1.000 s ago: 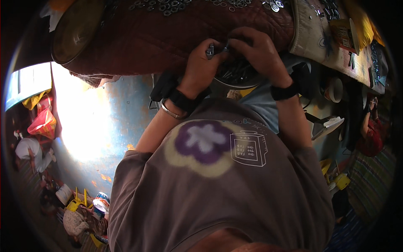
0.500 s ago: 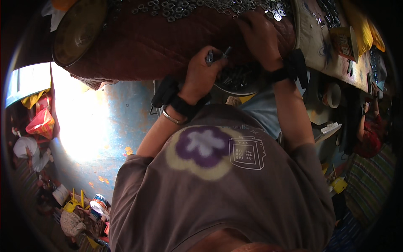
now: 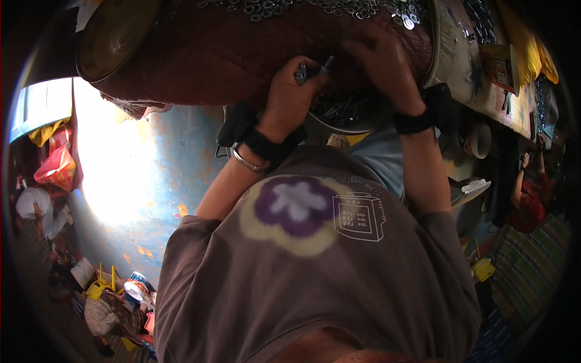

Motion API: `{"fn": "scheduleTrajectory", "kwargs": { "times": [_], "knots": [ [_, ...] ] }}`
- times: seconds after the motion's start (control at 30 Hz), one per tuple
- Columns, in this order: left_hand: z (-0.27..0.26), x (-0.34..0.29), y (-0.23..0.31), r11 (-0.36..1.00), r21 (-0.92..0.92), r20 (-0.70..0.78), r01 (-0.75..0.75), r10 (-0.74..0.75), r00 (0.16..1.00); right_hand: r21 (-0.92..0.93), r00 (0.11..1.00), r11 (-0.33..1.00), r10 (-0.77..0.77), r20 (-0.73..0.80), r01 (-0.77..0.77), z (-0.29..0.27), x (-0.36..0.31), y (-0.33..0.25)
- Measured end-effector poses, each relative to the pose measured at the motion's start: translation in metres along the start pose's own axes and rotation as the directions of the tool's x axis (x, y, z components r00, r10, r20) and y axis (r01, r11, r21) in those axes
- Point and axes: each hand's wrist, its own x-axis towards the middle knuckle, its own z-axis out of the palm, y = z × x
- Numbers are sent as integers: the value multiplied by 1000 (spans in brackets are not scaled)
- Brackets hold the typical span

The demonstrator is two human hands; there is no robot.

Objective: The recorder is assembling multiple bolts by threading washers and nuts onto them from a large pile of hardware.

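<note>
My left hand (image 3: 289, 95) is closed around metal bolts. One bolt (image 3: 327, 65) sticks out past the thumb, and a second metal end (image 3: 301, 74) shows by the curled fingers. To its right, over the dark red cloth (image 3: 230, 66), hovers my right hand (image 3: 382, 65), fingers bent together and dim; what they hold, if anything, is hidden. Metal nuts (image 3: 261, 9) and flat washers (image 3: 407, 19) lie spread along the far part of the cloth. Below my hands, a round basin (image 3: 342, 129) holds many dark bolts (image 3: 346, 109).
A large round metal lid or pan (image 3: 115, 39) stands at the far left. At the right are a pale cloth (image 3: 454, 66), a printed tub (image 3: 500, 68) and yellow bags (image 3: 532, 51). Other people sit at the lower left and at the right, one in a red top (image 3: 532, 202).
My right hand has drawn back from the washers toward me. The left hand keeps its hold on the bolts, and the whole view has shifted slightly.
</note>
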Motion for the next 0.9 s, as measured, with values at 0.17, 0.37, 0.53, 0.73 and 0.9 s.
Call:
{"fn": "scheduleTrajectory", "kwargs": {
  "times": [0.17, 0.37, 0.53, 0.73, 0.9],
  "knots": [
    [-1, -1, 0, 994, 82, -9, -71, 72, 997, 79, 985, 993, 79, 153, -91, 6, -15, -13],
    [-6, 1, -10, 980, 87, -51, -177, 182, 982, 203, 953, 955, 161, 258, -216, 13, -18, -19],
    [-16, 0, -2, 993, 40, -76, -113, 116, 990, -60, 991, 998, 17, 130, -9, 24, 11, -24],
    [-30, 2, -2, 987, -150, -138, -58, 37, 990, -244, 913, 884, -407, 15, 398, 64, 58, -10],
    [-37, 6, -13, 987, -152, -146, -53, 30, 989, -433, 956, 852, -254, 148, 294, 70, 62, -19]
  ]
}}
